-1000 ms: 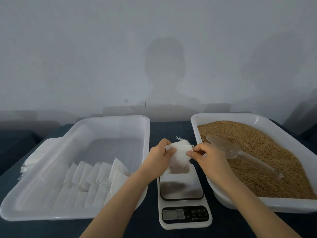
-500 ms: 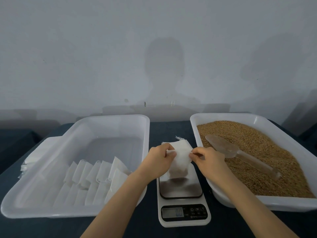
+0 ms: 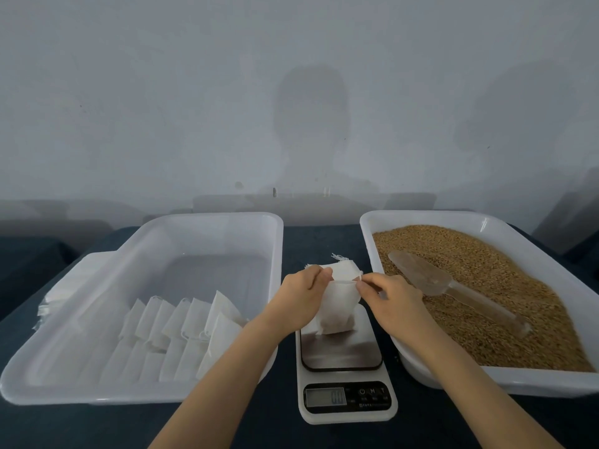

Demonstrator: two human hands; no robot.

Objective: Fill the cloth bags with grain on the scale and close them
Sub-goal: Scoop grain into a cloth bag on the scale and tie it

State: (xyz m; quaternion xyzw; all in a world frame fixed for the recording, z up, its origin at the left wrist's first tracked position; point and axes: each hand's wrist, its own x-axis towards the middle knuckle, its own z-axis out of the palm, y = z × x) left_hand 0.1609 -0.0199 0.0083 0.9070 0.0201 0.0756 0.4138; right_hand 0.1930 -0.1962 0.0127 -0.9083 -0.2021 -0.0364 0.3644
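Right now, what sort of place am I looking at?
Likely a small packing bench: a scale stands between a grain tub and a bag tub, against a plain wall.

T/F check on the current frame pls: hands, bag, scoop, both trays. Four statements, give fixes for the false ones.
1. The left hand and the right hand both pinch the cloth bag over the scale. True.
2. The right hand holds the scoop. False: the scoop lies on the grain, with no hand on it.
3. The grain tray stands to the right of the scale. True.
4. The left tray holds loose grain. False: it holds a row of white bags.
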